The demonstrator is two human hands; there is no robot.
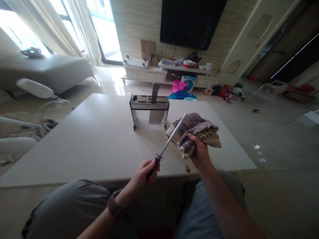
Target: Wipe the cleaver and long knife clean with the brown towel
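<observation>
My left hand point(147, 171) is closed around the black handle of a honing steel point(173, 134), whose pale rod slants up to the right. The rod's upper part lies in front of a folded, fluffy brown and beige cloth point(199, 129). That cloth is gripped at its near side by my right hand point(200, 151), thumb on top and the other fingers hidden beneath. Beyond the honing steel stands a knife block point(149, 103) with clear sides. One cleaver point(156, 93) sits upright in it, its broad blade showing through the front.
The white table point(99, 142) spreads in front of my knees, with a small sticker point(187, 169) near its front edge. Behind it are a pink basket point(178, 86), a low TV cabinet point(147, 74) and a television point(191, 23). A white chair point(35, 88) stands at left.
</observation>
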